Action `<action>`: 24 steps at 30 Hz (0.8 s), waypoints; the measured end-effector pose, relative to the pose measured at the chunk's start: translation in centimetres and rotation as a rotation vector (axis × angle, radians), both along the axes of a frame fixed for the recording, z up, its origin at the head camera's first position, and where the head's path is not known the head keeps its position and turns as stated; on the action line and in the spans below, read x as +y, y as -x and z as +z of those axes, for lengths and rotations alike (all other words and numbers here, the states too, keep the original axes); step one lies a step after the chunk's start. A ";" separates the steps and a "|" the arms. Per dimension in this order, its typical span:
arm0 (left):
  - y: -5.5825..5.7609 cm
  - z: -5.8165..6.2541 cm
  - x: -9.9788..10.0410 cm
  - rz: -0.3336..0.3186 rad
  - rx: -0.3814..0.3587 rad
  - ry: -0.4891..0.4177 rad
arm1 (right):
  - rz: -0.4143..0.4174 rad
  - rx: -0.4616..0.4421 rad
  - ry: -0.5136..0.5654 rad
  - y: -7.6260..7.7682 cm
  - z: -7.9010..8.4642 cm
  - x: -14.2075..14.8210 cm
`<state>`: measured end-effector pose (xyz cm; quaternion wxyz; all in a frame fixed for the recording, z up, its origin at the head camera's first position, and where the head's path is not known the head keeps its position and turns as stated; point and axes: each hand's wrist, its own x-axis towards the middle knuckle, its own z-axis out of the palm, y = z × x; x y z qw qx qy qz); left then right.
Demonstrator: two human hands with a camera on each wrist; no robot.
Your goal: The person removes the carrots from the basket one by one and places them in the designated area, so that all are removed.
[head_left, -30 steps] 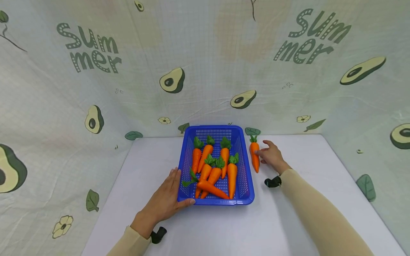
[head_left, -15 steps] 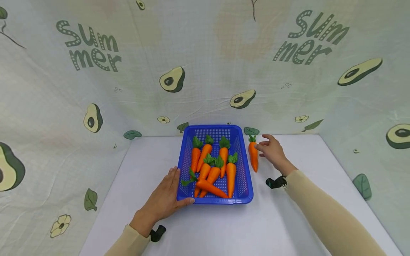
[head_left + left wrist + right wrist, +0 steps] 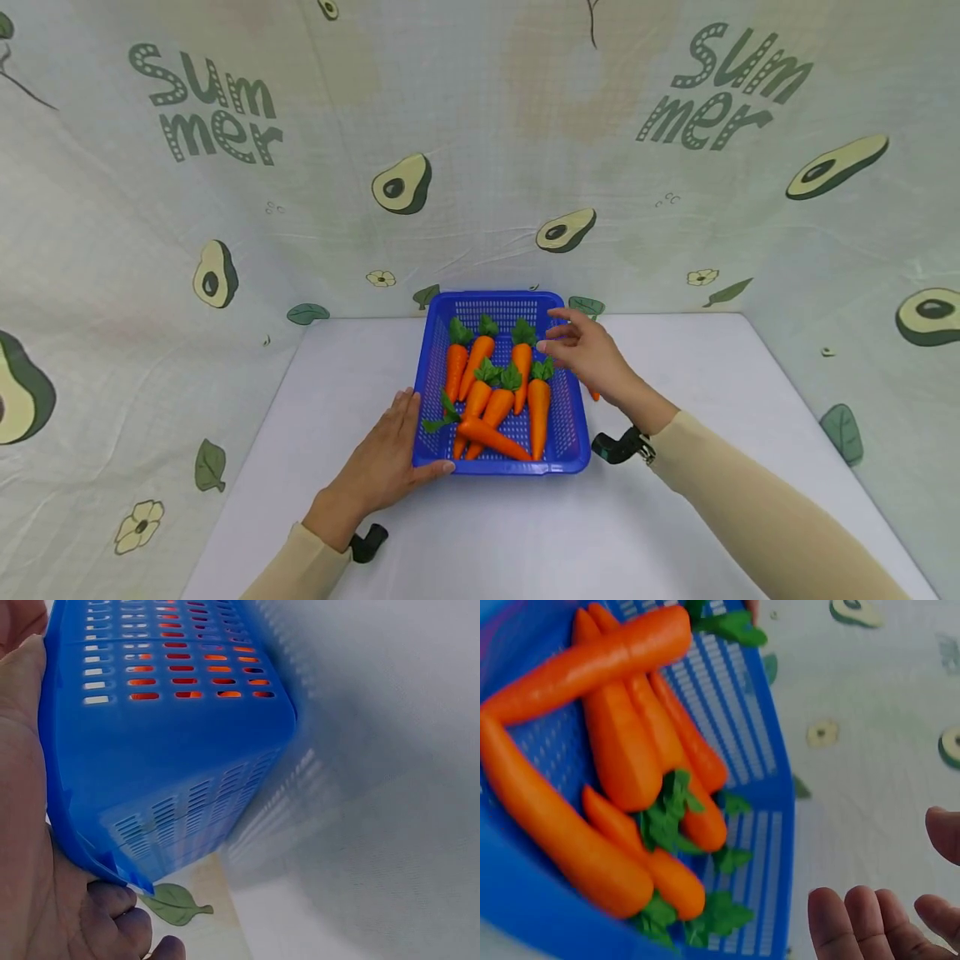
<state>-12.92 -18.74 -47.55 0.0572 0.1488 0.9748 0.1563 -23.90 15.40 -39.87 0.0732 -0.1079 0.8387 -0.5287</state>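
Observation:
Several orange carrots with green leafy tops lie in a blue plastic basket [image 3: 581,421]. One carrot [image 3: 492,437] lies crosswise over others near the front. My left hand [image 3: 382,458] rests on the basket's front left corner, fingers straight along the left side and thumb over the front rim. Above the right rim hovers my right hand [image 3: 588,354], fingers loosely bent with nothing between them, near the leaves of two carrots. Right of the basket, the tip of another carrot [image 3: 596,395] shows on the table; my right hand hides the rest. The right wrist view shows bare fingertips [image 3: 864,919] beside the basket.
The basket stands on a white table [image 3: 675,500]. Behind and along both sides hangs a pale cloth [image 3: 480,125] printed with avocados, leaves and lettering. A dark wrist camera [image 3: 618,447] sits at my right wrist and another [image 3: 369,543] at my left.
My right hand has left the carrot beside the basket and moved left over the basket's right rim, holding nothing. My left hand has stayed at the corner.

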 end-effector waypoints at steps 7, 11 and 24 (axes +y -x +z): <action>0.0 0.0 0.0 0.002 -0.008 -0.005 | 0.100 0.023 -0.044 -1.8 -0.6 -2.9; -0.1 0.0 0.1 0.007 -0.018 -0.007 | 0.124 0.031 -0.074 -2.5 -1.4 -4.1; -0.1 0.0 0.1 0.005 -0.013 -0.013 | 0.186 0.008 -0.109 -3.1 -4.5 -5.8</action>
